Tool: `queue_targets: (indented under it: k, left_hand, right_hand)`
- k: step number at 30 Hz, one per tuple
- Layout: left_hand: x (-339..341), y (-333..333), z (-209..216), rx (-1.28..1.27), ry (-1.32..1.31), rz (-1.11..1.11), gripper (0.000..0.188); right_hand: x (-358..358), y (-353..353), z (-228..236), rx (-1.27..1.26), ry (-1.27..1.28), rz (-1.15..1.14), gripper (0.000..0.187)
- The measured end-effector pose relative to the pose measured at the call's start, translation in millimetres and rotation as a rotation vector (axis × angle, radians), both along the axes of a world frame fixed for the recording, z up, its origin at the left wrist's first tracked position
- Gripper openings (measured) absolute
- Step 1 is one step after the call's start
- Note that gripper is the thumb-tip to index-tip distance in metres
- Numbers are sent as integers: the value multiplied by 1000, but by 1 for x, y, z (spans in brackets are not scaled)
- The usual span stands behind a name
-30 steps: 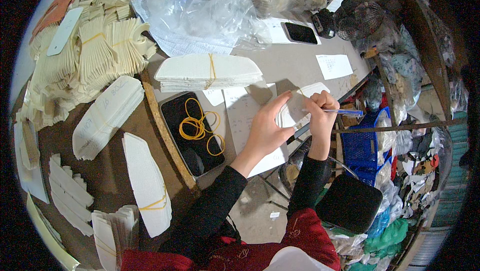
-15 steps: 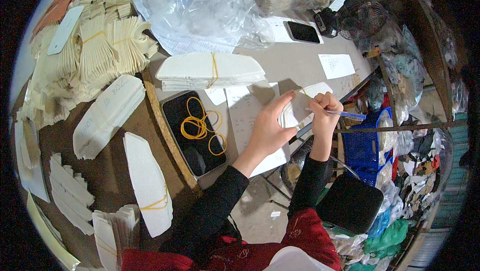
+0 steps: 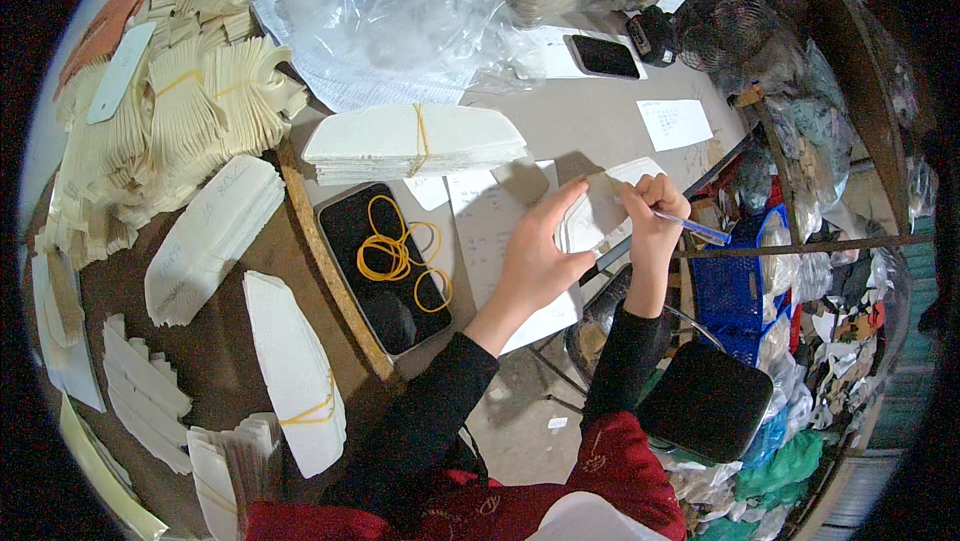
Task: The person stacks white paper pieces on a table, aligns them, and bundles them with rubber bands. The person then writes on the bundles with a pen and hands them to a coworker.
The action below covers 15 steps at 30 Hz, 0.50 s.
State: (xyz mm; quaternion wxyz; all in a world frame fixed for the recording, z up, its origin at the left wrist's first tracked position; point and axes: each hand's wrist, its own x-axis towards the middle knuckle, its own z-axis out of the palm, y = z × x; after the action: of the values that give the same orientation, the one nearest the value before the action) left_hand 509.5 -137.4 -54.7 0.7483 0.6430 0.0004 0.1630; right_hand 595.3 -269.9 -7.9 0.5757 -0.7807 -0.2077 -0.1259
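Observation:
My left hand (image 3: 545,261) is closed around a stack of white cut pieces (image 3: 592,218), thumb and fingers on its sides. Pinched in my right hand (image 3: 655,216) is a blue pen (image 3: 703,231), its rear end pointing right; its tip is hidden behind my fingers at the stack's top face. Beyond my hands lies a larger white stack (image 3: 415,141) tied with a yellow rubber band. To the left, a black tray (image 3: 340,231) holds loose yellow rubber bands (image 3: 385,256). Written sheets (image 3: 485,226) lie beneath my left hand.
More white bundles (image 3: 215,241) and a banded one (image 3: 290,361) lie at left, below a heap of cream pieces (image 3: 190,111). At the back are a clear plastic bag (image 3: 390,31), a phone (image 3: 605,56) and a fan (image 3: 725,31). A blue crate (image 3: 728,291) and a black stool (image 3: 705,401) stand right.
The view has shifted slightly. Both hands keep their hold on the stack and the pen, with only a small movement of the right hand.

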Motion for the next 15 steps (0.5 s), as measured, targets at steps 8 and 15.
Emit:
queue_targets:
  k: [8,15]
  left_hand:
    - [0,-1,-2,-20,29,-22,72]
    - [2,-1,-4,-33,-9,-30,73]
  right_hand:
    - [2,-3,0,41,44,20,39]
    - [30,-18,4,15,-4,-95,44]
